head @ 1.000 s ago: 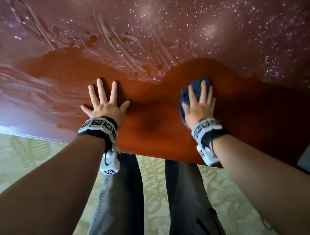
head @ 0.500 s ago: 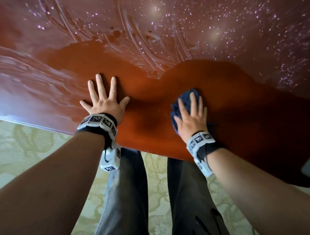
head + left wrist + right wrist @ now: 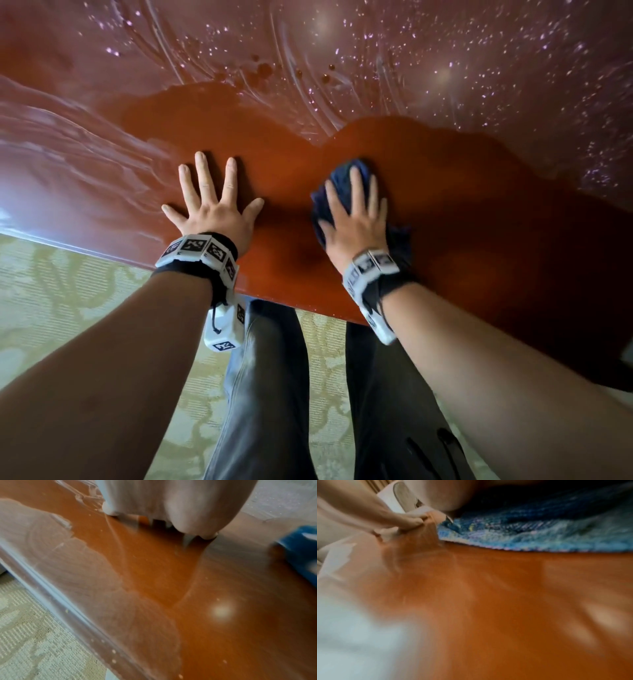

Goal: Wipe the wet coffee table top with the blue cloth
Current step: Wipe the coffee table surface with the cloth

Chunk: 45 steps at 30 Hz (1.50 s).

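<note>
Progress: partial. Right hand (image 3: 354, 222), fingers straight, presses blue cloth (image 3: 346, 174) flat on counter (image 3: 479, 212), near front edge. Left hand (image 3: 214, 209) splayed wide, flat on counter, holding nothing. Near band reads clear; smears and droplets (image 3: 445, 61) cover far area, left side streaked. Right wrist view blurred; cloth mostly hidden under palm; counter's far edge cut off.

Left hand (image 3: 214, 212) flat on table top (image 3: 479, 240); cloth (image 3: 342, 174) apparently under right hand (image 3: 354, 222).
</note>
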### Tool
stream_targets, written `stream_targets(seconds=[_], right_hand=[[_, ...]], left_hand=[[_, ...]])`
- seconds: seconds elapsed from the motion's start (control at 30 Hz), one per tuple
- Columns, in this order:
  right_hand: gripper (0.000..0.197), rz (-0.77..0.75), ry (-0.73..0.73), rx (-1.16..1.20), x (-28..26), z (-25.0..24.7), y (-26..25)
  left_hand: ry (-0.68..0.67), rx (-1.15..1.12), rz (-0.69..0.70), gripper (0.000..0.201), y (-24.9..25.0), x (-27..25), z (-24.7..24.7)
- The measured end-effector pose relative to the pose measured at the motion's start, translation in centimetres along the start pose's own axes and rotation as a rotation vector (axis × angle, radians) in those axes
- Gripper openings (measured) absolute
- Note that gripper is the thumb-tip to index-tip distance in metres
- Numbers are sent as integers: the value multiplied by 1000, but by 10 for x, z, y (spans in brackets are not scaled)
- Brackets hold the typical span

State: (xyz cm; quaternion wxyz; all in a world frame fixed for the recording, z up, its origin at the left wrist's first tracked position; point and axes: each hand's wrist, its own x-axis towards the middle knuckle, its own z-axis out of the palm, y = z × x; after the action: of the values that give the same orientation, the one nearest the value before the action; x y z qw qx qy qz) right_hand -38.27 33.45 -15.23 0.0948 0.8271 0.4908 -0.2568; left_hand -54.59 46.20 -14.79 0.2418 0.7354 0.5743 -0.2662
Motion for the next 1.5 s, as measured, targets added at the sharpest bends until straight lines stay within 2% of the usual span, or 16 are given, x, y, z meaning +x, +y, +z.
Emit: stream_targets(seconds=[0.07, 0.17, 0.33, 0.4, 0.5, 0.6, 0.67, 0.73, 0.83, 0.93, 1.03, 1.07, 1.13, 1.27, 1.4, 1.5], right_hand=[[61, 47, -29, 35, -15, 6, 27], [58, 203, 49, 69, -6, -1, 51], [61, 500, 105, 155, 64, -29, 18], [61, 472, 114, 159, 85, -37, -10], [59, 271, 156, 113, 87, -34, -61], [58, 56, 149, 53, 44, -4, -104], [58, -13, 78, 20, 2, 19, -110], [58, -19, 12, 6, -29, 32, -92], [58, 81, -3, 26, -27, 24, -53], [58, 309, 92, 92, 19, -3, -35], [60, 459, 132, 146, 78, -32, -59], [60, 455, 139, 154, 94, -36, -77], [59, 336, 170, 133, 106, -34, -119], [58, 9, 140, 35, 44, 5, -170], [58, -31, 25, 28, -28, 31, -122], [58, 111, 25, 29, -16, 19, -81]], left_hand=[[-6, 8, -8, 73, -8, 4, -5], [-16, 9, -13, 73, -18, 9, -11], [-5, -3, 9, 72, -39, 16, -18], [9, -6, 23, 72, -51, 20, -20], [17, -7, 30, 71, -65, 25, -22], [14, -10, 40, 71, -76, 28, -27], [7, -7, 45, 71, -83, 30, -30], [14, -3, 54, 71, -90, 30, -32], [23, -4, 65, 71, -96, 31, -32], [27, 0, 76, 71, -103, 32, -33], [38, 6, 92, 70, -110, 33, -34], [42, 4, 95, 70, -113, 33, -33], [51, 6, 96, 70, -118, 33, -33], [52, -1, 82, 70, -126, 34, -34], [53, 1, 75, 70, -131, 35, -35], [66, -22, 72, 71, -134, 34, -34]])
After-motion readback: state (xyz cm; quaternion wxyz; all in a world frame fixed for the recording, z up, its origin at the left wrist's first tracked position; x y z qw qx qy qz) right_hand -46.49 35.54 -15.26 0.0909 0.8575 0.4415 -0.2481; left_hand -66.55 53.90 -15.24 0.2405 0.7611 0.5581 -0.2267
